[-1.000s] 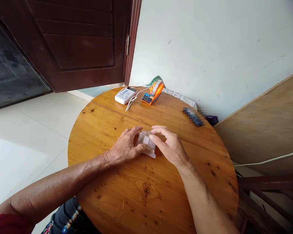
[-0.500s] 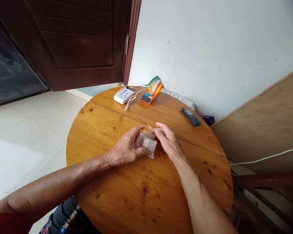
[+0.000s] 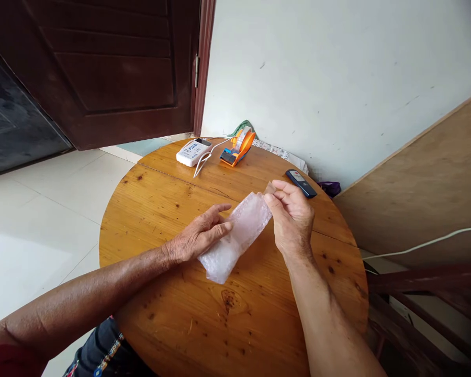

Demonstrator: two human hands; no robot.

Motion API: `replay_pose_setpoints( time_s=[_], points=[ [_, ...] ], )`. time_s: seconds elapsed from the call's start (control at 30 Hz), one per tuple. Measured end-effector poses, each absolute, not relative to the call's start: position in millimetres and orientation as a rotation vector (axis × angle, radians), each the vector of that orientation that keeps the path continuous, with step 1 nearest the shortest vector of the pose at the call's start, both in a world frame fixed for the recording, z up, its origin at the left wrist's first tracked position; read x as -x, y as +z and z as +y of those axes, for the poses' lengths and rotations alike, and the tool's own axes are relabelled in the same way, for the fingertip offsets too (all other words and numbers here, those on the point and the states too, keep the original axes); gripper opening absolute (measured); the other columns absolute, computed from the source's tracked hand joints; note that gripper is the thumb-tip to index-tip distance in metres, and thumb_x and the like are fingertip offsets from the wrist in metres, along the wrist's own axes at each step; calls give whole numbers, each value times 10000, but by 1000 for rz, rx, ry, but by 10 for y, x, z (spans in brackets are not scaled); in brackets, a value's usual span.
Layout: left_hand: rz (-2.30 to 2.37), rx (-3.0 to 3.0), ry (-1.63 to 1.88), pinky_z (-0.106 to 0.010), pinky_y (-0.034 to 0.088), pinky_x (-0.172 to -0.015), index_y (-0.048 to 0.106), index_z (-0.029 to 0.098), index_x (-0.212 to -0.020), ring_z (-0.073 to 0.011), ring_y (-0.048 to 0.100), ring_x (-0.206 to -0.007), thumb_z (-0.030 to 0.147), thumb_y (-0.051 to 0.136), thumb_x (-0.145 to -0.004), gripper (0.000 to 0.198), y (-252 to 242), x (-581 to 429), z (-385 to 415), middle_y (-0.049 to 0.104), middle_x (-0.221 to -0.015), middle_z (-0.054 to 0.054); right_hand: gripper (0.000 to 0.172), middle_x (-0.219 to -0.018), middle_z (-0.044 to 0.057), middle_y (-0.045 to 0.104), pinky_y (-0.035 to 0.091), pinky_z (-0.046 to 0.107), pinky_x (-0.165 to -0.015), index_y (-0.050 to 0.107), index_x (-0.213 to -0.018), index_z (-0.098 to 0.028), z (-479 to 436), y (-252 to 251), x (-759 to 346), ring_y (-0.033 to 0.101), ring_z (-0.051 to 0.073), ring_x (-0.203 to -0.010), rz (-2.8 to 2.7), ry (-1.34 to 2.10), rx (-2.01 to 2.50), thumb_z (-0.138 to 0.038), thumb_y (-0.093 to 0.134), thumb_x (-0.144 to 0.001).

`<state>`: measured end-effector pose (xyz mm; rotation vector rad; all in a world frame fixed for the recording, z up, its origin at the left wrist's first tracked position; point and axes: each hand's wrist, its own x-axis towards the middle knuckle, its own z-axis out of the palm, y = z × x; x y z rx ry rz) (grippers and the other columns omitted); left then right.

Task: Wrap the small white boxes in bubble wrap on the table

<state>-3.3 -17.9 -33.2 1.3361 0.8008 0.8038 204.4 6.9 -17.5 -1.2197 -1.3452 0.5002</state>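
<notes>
A sheet of clear bubble wrap (image 3: 245,222) stretches slantwise over the table between my hands, its lower end bunched up. My left hand (image 3: 204,230) has its thumb lying on the left edge of the wrap and its index finger stretched out above it; the other fingers are partly hidden behind the wrap. At the upper right corner, my right hand (image 3: 292,212) pinches the wrap between thumb and fingers. A small brownish strip of tape (image 3: 270,187) sticks up at those fingertips. Whatever lies inside the wrap is hidden.
On the round wooden table (image 3: 172,314), an orange tape dispenser (image 3: 238,149) stands at the back, beside a white boxy device (image 3: 193,152) with a white cable (image 3: 204,159). A dark remote control (image 3: 301,183) lies just beyond my right hand. A pale wall rises behind.
The small folded packet has opened out into a longer sheet of bubble wrap. My right hand has moved right and a little up with its corner; my left stays near the other side.
</notes>
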Motion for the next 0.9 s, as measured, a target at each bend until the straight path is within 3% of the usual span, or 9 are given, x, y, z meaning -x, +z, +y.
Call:
replay_pose_setpoints(
  time_s=[0.13,0.27,0.37,0.5,0.63,0.77,0.9],
  points=[
    [811,-1253,790,-222,425,-546,618,142,-1070,-123,574,-631,467,678,-776,442,-344,-16,-143,642,-813,-22,322,-869,34,679,527,357,-752,607,-1097,-206,145,-208,-2122,642,189,-801,-1349,495,1290,-360,627,-815],
    [933,-1219,835,-201,377,-493,616,133,-803,-93,509,-552,376,688,-702,272,-364,-31,-102,591,-677,14,371,-822,24,661,512,331,-679,610,-1123,-195,39,-42,-2124,620,180,-736,-1421,372,1381,-428,617,-834],
    [984,-1221,890,-197,378,-487,625,126,-836,-87,505,-536,343,681,-711,256,-390,-31,-87,590,-660,22,451,-669,-6,624,484,306,-598,611,-1180,-176,-170,139,-1964,576,162,-586,-1648,403,1471,-496,588,-863],
    [951,-1178,953,-208,426,-512,623,126,-942,-98,549,-551,351,705,-734,317,-419,-41,-78,632,-701,9,699,-734,24,678,476,317,-599,455,-1413,-168,-353,155,-1694,622,205,-628,-1975,187,1580,-433,658,-798],
    [944,-1093,977,-235,469,-546,588,123,-1078,-120,587,-572,401,714,-734,460,-417,-17,-29,650,-724,-3,562,-722,40,704,430,304,-568,520,-1354,-173,-249,7,-1801,624,206,-598,-1997,-18,1734,-182,524,-792],
    [1054,-1272,1057,-272,507,-648,526,120,-1260,-158,629,-735,423,666,-794,573,-381,63,10,665,-874,-52,543,-708,26,705,400,298,-555,535,-1324,-157,-95,-32,-2091,593,191,-562,-1914,67,1759,-189,517,-782],
    [1256,-1718,1104,-355,513,-791,561,176,-1274,-218,596,-959,517,695,-766,627,-312,124,-45,604,-1116,-103,536,-723,28,701,410,298,-592,507,-1344,-124,-78,8,-2120,584,184,-583,-1893,270,1741,-217,496,-816]
  ],
)
